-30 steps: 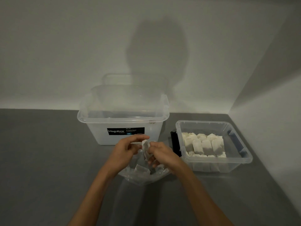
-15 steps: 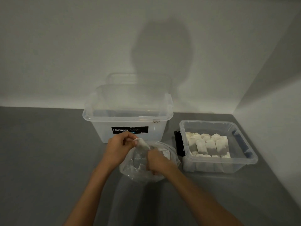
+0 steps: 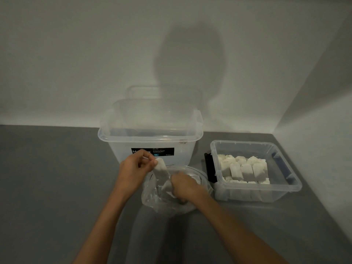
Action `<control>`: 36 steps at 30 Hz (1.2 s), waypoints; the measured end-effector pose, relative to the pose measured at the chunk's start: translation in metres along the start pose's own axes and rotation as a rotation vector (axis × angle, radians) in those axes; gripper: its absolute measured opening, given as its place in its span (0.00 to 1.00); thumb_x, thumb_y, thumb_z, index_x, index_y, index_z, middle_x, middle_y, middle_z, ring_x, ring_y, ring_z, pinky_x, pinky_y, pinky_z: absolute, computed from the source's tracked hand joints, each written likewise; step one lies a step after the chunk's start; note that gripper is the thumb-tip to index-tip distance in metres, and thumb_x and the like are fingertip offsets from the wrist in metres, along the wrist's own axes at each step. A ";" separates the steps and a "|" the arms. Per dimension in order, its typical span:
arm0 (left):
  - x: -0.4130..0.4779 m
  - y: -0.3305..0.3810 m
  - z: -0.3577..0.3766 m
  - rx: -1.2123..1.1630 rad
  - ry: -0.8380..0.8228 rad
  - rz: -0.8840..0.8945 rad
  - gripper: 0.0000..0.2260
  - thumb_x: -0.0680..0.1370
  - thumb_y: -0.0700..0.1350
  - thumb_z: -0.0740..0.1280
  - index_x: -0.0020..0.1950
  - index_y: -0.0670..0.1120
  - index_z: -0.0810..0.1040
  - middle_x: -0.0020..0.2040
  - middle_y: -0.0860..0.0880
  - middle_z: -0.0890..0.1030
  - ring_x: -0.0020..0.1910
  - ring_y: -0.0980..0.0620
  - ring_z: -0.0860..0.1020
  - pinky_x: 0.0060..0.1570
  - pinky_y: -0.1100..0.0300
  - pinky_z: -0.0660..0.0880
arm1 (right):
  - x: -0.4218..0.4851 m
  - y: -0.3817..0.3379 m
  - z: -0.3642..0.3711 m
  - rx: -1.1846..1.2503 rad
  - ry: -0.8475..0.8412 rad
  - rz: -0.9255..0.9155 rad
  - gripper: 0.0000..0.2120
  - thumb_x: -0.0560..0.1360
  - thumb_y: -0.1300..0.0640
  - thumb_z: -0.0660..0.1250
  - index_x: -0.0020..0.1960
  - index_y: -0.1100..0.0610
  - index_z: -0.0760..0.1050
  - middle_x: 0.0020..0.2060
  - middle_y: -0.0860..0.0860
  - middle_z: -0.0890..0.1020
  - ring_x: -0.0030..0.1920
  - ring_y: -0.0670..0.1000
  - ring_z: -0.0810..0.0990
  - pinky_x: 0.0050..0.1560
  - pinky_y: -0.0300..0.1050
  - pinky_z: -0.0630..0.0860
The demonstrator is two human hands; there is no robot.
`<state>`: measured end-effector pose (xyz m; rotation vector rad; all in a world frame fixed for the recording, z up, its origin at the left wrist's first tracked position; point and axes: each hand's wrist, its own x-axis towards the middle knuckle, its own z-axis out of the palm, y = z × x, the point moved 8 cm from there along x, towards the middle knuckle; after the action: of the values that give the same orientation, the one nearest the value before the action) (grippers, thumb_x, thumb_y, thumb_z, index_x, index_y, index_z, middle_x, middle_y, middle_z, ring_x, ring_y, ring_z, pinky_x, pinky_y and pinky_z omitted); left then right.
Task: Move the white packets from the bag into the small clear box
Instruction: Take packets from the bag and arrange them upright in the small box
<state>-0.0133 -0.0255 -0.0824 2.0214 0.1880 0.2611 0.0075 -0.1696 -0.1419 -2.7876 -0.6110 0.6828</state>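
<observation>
A clear plastic bag lies open on the grey floor in front of me, with white packets inside it. My left hand pinches one white packet by its top, just above the bag's left rim. My right hand is down inside the bag, fingers closed around another white packet. To the right stands the small clear box, with several white packets standing in rows in its left half.
A large clear lidded tub with a black label stands right behind the bag. A black object leans against the small box's left side. White walls close in behind and on the right. Grey floor stretches to the left.
My hands split apart: the left kept one packet and lifted it slightly, while the right went down into the bag and closed on another. The view shifted a little.
</observation>
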 end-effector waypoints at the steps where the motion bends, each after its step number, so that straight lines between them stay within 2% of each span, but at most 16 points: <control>1: 0.001 0.002 -0.004 -0.012 0.018 0.004 0.03 0.73 0.44 0.73 0.41 0.49 0.80 0.33 0.49 0.82 0.34 0.54 0.80 0.37 0.63 0.75 | -0.004 0.000 -0.011 0.014 0.025 -0.027 0.08 0.77 0.64 0.63 0.55 0.58 0.76 0.53 0.58 0.81 0.52 0.57 0.81 0.52 0.50 0.76; 3: 0.004 0.007 -0.011 -0.021 0.048 0.008 0.03 0.73 0.44 0.73 0.42 0.47 0.80 0.34 0.49 0.83 0.35 0.52 0.80 0.36 0.66 0.74 | -0.015 0.001 -0.038 0.074 0.069 -0.078 0.02 0.77 0.64 0.64 0.47 0.59 0.74 0.45 0.57 0.82 0.40 0.54 0.84 0.42 0.46 0.80; 6: 0.009 0.017 -0.015 -0.001 0.047 0.022 0.03 0.73 0.44 0.73 0.41 0.48 0.80 0.34 0.49 0.83 0.35 0.55 0.80 0.38 0.63 0.74 | -0.033 0.006 -0.084 0.154 0.163 -0.101 0.03 0.76 0.61 0.68 0.49 0.58 0.77 0.36 0.49 0.80 0.30 0.46 0.81 0.33 0.38 0.77; 8: 0.010 0.026 -0.014 0.036 0.037 0.052 0.03 0.73 0.44 0.73 0.40 0.49 0.80 0.34 0.50 0.83 0.35 0.55 0.79 0.39 0.63 0.74 | -0.044 0.010 -0.115 0.168 0.255 -0.114 0.03 0.74 0.59 0.71 0.48 0.56 0.80 0.32 0.44 0.78 0.30 0.45 0.81 0.37 0.39 0.76; 10: 0.011 0.036 -0.012 0.079 0.035 0.089 0.04 0.71 0.44 0.75 0.39 0.49 0.81 0.35 0.51 0.82 0.36 0.55 0.78 0.39 0.66 0.73 | -0.054 0.014 -0.136 0.169 0.311 -0.125 0.04 0.73 0.60 0.71 0.48 0.55 0.82 0.32 0.43 0.77 0.31 0.43 0.78 0.40 0.39 0.75; 12: 0.011 0.045 -0.007 0.101 0.010 0.112 0.03 0.70 0.44 0.76 0.38 0.49 0.82 0.34 0.50 0.82 0.34 0.56 0.77 0.36 0.71 0.71 | -0.061 0.018 -0.146 0.154 0.342 -0.129 0.07 0.74 0.61 0.69 0.51 0.54 0.82 0.36 0.45 0.77 0.35 0.43 0.75 0.39 0.36 0.70; 14: 0.011 0.051 -0.002 0.112 -0.031 0.121 0.03 0.70 0.44 0.76 0.39 0.49 0.83 0.34 0.48 0.82 0.33 0.56 0.77 0.36 0.72 0.71 | -0.066 0.022 -0.150 0.144 0.362 -0.120 0.11 0.76 0.64 0.67 0.55 0.55 0.81 0.42 0.48 0.76 0.40 0.45 0.74 0.39 0.34 0.68; 16: 0.012 0.057 0.004 0.136 -0.072 0.120 0.02 0.70 0.44 0.76 0.40 0.50 0.84 0.34 0.48 0.83 0.34 0.56 0.78 0.39 0.68 0.74 | -0.071 0.028 -0.151 0.161 0.388 -0.091 0.11 0.74 0.66 0.68 0.55 0.57 0.80 0.44 0.50 0.78 0.43 0.47 0.76 0.44 0.38 0.73; 18: 0.012 0.064 0.011 0.170 -0.130 0.119 0.02 0.71 0.44 0.75 0.41 0.50 0.84 0.35 0.49 0.83 0.35 0.57 0.80 0.39 0.68 0.75 | -0.078 0.035 -0.153 0.192 0.421 -0.061 0.08 0.72 0.66 0.70 0.49 0.58 0.80 0.43 0.52 0.81 0.41 0.47 0.78 0.46 0.40 0.77; 20: 0.010 0.072 0.020 0.214 -0.203 0.142 0.01 0.72 0.44 0.74 0.42 0.50 0.83 0.36 0.50 0.84 0.37 0.58 0.80 0.37 0.73 0.72 | -0.085 0.042 -0.157 0.216 0.451 -0.040 0.05 0.71 0.66 0.71 0.45 0.58 0.81 0.37 0.50 0.81 0.37 0.46 0.79 0.43 0.36 0.77; 23: 0.009 0.087 0.032 0.225 -0.298 0.174 0.01 0.72 0.44 0.74 0.42 0.49 0.83 0.36 0.52 0.84 0.36 0.61 0.79 0.36 0.76 0.70 | -0.097 0.052 -0.162 0.250 0.460 -0.026 0.03 0.72 0.64 0.72 0.45 0.58 0.83 0.31 0.45 0.78 0.35 0.45 0.79 0.35 0.28 0.72; 27: 0.013 0.112 0.045 0.220 -0.338 0.222 0.02 0.70 0.43 0.76 0.40 0.48 0.84 0.35 0.53 0.83 0.38 0.55 0.81 0.42 0.65 0.76 | -0.113 0.064 -0.170 0.210 0.481 -0.022 0.04 0.73 0.60 0.72 0.46 0.56 0.84 0.36 0.45 0.81 0.35 0.37 0.76 0.33 0.24 0.68; 29: 0.013 0.127 0.051 0.241 -0.341 0.253 0.02 0.70 0.43 0.75 0.40 0.48 0.84 0.34 0.54 0.83 0.36 0.57 0.80 0.39 0.70 0.75 | -0.121 0.071 -0.177 0.166 0.511 -0.011 0.03 0.73 0.59 0.71 0.45 0.55 0.84 0.38 0.46 0.82 0.38 0.40 0.78 0.37 0.26 0.71; 31: 0.014 0.143 0.059 0.296 -0.331 0.296 0.01 0.71 0.44 0.75 0.41 0.48 0.84 0.36 0.54 0.83 0.36 0.61 0.78 0.36 0.75 0.72 | -0.129 0.083 -0.187 0.109 0.562 0.021 0.04 0.74 0.59 0.69 0.45 0.55 0.83 0.41 0.47 0.83 0.41 0.47 0.80 0.44 0.40 0.78; 33: 0.016 0.159 0.069 0.320 -0.308 0.326 0.01 0.73 0.44 0.73 0.42 0.48 0.83 0.38 0.53 0.83 0.39 0.59 0.79 0.38 0.74 0.72 | -0.136 0.100 -0.201 0.091 0.622 0.041 0.05 0.75 0.59 0.67 0.45 0.55 0.82 0.43 0.49 0.83 0.42 0.50 0.80 0.47 0.48 0.79; 36: 0.021 0.179 0.086 0.330 -0.265 0.355 0.02 0.76 0.41 0.69 0.44 0.45 0.80 0.40 0.52 0.82 0.41 0.56 0.79 0.39 0.67 0.72 | -0.140 0.133 -0.221 0.055 0.688 0.052 0.04 0.76 0.58 0.66 0.46 0.54 0.81 0.44 0.53 0.82 0.41 0.53 0.80 0.48 0.49 0.79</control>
<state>0.0334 -0.1737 0.0422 2.3889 -0.3172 0.1887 0.0461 -0.3724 0.0673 -2.7286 -0.3652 -0.2612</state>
